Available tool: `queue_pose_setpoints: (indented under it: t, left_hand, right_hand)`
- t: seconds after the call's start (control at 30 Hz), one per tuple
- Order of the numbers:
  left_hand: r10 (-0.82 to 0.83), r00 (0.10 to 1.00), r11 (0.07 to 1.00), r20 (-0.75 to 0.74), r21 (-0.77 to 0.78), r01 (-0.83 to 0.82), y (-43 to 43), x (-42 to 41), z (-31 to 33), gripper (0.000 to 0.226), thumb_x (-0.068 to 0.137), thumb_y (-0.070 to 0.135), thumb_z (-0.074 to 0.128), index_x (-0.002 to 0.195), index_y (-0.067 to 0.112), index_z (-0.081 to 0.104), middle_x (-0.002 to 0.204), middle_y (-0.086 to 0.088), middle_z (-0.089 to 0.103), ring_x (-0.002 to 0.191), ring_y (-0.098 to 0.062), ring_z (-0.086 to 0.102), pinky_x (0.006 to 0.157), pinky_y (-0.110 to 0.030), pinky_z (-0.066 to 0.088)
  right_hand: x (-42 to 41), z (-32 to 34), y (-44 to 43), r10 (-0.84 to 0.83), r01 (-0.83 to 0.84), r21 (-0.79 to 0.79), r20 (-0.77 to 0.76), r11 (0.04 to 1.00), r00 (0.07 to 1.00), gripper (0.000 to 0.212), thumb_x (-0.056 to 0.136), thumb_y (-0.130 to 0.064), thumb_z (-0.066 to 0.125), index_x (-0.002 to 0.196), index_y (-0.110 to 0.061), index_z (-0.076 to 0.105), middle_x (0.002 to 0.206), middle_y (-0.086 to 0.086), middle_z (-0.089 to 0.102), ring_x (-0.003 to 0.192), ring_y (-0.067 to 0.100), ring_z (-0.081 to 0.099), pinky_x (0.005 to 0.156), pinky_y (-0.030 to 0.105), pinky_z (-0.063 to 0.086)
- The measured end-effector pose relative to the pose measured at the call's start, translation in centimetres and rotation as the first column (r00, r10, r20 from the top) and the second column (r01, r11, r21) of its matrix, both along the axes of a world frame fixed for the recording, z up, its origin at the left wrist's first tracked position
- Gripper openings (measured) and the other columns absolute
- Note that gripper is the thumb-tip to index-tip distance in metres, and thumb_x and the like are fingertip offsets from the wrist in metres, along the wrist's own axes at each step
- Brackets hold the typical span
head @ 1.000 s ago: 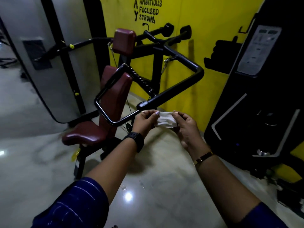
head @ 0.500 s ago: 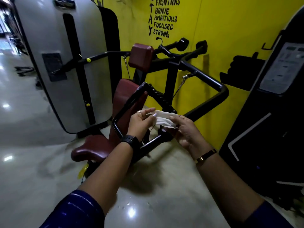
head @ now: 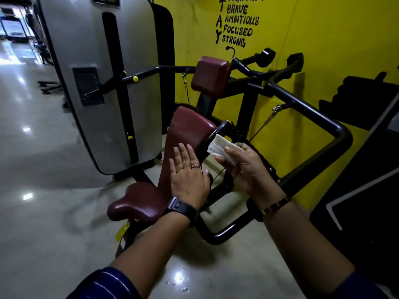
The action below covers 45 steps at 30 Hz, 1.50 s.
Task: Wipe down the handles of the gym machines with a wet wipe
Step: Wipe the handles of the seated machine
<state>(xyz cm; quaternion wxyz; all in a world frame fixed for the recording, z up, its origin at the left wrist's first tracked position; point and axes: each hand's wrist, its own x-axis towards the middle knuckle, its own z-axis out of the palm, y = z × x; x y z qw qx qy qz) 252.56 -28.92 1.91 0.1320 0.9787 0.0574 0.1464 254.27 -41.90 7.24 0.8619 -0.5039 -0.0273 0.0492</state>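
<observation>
A glossy pale floor (head: 43, 212) runs off to the left, where a grey weight-stack cover (head: 103, 83) stands beside the machine's maroon seat (head: 138, 201) and tilted back pad (head: 185, 128). The left hand (head: 189, 180) hovers flat in front of that pad, its grip released, fingers straight and holding nothing. Just to its right, the near black handle (head: 221, 128) slants down past the pad, and the wet wipe (head: 220, 146) sits right at it, folded; whether it is already touching the bar cannot be told. The right hand (head: 248, 171) has its grip clenched on the wipe, pinched between thumb and fingers. The step in hand looks like the start of wiping this handle. To do it well, the wipe probably wants to be wrapped round the bar rather than dabbed on one face, then drawn along its length with a twist to catch the far side, while the free left hand steadies the arm against swinging. The wider outer bar (head: 313, 113), in front of the yellow wall (head: 323, 29), seems the next one to wipe.
</observation>
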Motion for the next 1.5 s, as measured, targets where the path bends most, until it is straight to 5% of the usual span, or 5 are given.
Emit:
queue_pose_setpoints:
  t: [0.13,0.27,0.43,0.63,1.5]
  left_hand:
    - [0.049,0.996,0.999,-0.078,0.012,-0.049,-0.4,0.4,-1.0,0.088,0.1,0.047,0.031,0.138,0.003,-0.035,0.149,-0.019,-0.038,0.145,-0.033,-0.026,0.119,-0.046,-0.008]
    - [0.079,0.992,0.996,-0.095,0.045,-0.075,-0.6,0.5,-1.1,0.09,0.101,0.051,0.024,0.132,0.004,-0.046,0.139,-0.017,-0.05,0.135,-0.029,-0.039,0.114,-0.043,-0.019]
    - [0.176,0.972,0.979,-0.153,0.135,-0.156,-1.0,0.5,-1.1,0.101,0.099,0.051,0.036,0.131,0.006,-0.049,0.14,-0.016,-0.052,0.133,-0.029,-0.042,0.11,-0.043,-0.021]
    - [0.298,0.945,0.954,-0.13,0.049,-0.295,-2.8,0.0,-1.4,0.093,0.098,0.039,0.039,0.142,0.007,-0.037,0.146,-0.014,-0.046,0.134,-0.024,-0.04,0.113,-0.042,-0.018]
    - [0.35,0.93,0.923,-0.109,0.213,-0.322,-3.2,0.2,-2.3,0.112,0.087,0.065,0.046,0.135,0.013,-0.041,0.153,-0.006,-0.038,0.14,-0.019,-0.036,0.12,-0.041,-0.012]
  right_hand:
    - [1.2,0.6,0.2,-0.001,0.157,-0.408,0.357,0.9,0.934,0.025,0.087,0.006,0.061,0.081,-0.012,0.046,0.091,-0.003,0.063,0.094,0.012,0.067,0.077,0.025,0.056]
    - [3.4,1.1,0.2,0.305,0.637,-0.596,0.801,0.488,0.515,0.028,0.084,0.005,0.066,0.104,-0.013,0.057,0.108,0.003,0.069,0.099,0.017,0.067,0.078,0.026,0.056]
    - [6.6,-1.3,0.4,0.796,0.831,-0.544,0.551,0.114,0.251,0.045,0.078,0.001,0.069,0.122,-0.005,0.062,0.124,0.017,0.063,0.118,0.031,0.059,0.109,0.047,0.035]
    - [8.0,-2.6,-2.7,0.913,0.875,-0.448,0.407,0.182,0.019,0.053,0.085,-0.017,0.036,0.133,-0.003,0.054,0.139,0.015,0.051,0.131,0.029,0.046,0.116,0.042,0.02]
    - [9.6,-2.7,-2.6,0.727,0.841,-0.515,0.64,0.167,0.247,0.056,0.082,-0.024,0.03,0.125,-0.011,0.064,0.129,0.009,0.062,0.125,0.023,0.055,0.113,0.046,0.015]
